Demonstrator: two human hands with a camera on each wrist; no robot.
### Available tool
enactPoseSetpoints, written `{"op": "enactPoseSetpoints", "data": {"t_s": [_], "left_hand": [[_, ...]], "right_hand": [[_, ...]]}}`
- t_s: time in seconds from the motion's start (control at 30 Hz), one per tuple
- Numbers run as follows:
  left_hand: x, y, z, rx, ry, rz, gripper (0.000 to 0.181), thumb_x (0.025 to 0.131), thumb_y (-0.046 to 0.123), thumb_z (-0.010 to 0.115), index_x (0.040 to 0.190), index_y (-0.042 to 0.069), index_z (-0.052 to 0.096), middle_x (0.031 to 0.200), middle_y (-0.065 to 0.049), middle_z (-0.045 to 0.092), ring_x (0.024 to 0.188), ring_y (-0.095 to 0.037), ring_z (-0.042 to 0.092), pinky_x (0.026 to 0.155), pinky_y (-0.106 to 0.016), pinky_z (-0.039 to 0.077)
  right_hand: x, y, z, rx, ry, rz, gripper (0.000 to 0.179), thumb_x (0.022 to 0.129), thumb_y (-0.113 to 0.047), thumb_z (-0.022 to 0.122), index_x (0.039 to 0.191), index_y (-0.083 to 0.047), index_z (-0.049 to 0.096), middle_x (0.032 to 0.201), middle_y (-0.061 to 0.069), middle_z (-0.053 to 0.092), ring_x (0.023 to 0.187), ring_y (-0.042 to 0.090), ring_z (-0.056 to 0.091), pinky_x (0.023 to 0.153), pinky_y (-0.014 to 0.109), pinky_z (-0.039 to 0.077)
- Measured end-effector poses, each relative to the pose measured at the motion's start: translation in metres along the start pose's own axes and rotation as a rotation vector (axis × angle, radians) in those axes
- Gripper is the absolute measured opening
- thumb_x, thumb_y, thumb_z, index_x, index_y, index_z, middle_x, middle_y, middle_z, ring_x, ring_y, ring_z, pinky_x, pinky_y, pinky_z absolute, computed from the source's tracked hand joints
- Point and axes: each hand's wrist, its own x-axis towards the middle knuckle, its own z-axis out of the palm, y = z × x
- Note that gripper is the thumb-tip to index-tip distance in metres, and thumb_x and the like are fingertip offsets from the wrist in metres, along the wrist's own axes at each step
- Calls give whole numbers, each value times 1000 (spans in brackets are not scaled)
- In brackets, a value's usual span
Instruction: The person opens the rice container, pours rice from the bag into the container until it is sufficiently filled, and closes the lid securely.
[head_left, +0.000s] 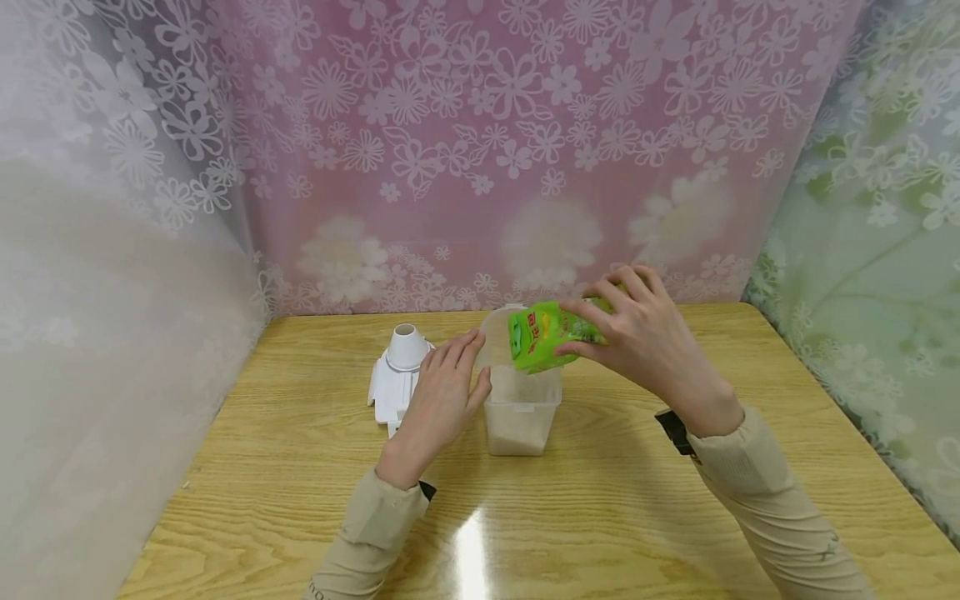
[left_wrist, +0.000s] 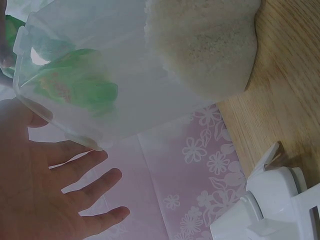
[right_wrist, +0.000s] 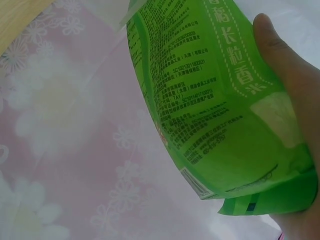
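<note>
My right hand (head_left: 648,346) grips a green rice bag (head_left: 542,335), fingers over its top side and thumb below. The bag lies tilted nearly sideways, its left end over a clear plastic container (head_left: 557,398). White rice (left_wrist: 205,47) covers the container's bottom, piled unevenly. Whether grains are falling from the bag cannot be made out. My left hand (head_left: 444,390) is at the container's left side with fingers extended; in the left wrist view its thumb and index finger touch the rim. Printed text fills the bag's face (right_wrist: 200,100) in the right wrist view.
Left of the container, a white plastic piece with a cone-shaped spout (head_left: 406,350) rests on the wooden table (head_left: 300,500), partly behind my left hand. Flowered curtains (head_left: 465,167) hang at the back and on both sides.
</note>
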Motion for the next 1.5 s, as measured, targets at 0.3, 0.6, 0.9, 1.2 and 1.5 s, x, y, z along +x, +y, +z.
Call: {"op": "enactPoseSetpoints", "data": {"t_s": [0.3, 0.6, 0.9, 1.2, 1.5], "left_hand": [[0, 0, 0, -11, -5, -7, 46, 105, 24, 49, 146, 1, 51, 151, -14, 50, 133, -38, 50, 113, -56, 37], [0, 1, 0, -20, -18, -11, 47, 106, 25, 48, 147, 2, 50, 152, -14, 49, 133, -38, 49, 113, -57, 36], [0, 1, -1, -20, -32, -20, 48, 106, 25, 48, 148, 2, 48, 153, -13, 47, 135, -37, 48, 114, -57, 35], [-1, 1, -1, -18, -28, -17, 48, 106, 25, 48, 148, 2, 49, 153, -14, 48, 135, -38, 48, 114, -56, 35], [-1, 2, -2, -14, -26, -12, 47, 106, 25, 48, 147, 2, 49, 153, -14, 48, 135, -37, 48, 113, -56, 35]], "right_hand": [[1, -4, -4, 10, -23, -7, 58, 72, -57, 78, 109, -13, 73, 94, 11, 65, 94, 38, 55, 88, 57, 43], [1, -9, -8, 17, -48, -4, 63, 72, -61, 76, 113, -13, 73, 97, 11, 65, 97, 39, 56, 95, 62, 44], [1, -12, -10, 6, -34, -17, 65, 80, -67, 65, 113, -12, 73, 97, 11, 65, 97, 38, 56, 96, 63, 44], [3, -15, -11, -34, -6, -32, 73, 96, -72, 36, 111, -11, 73, 96, 12, 66, 95, 38, 57, 94, 61, 44], [3, -16, -12, -26, -16, -32, 57, 106, -56, 37, 108, -12, 74, 94, 11, 68, 93, 37, 57, 92, 61, 45]]}}
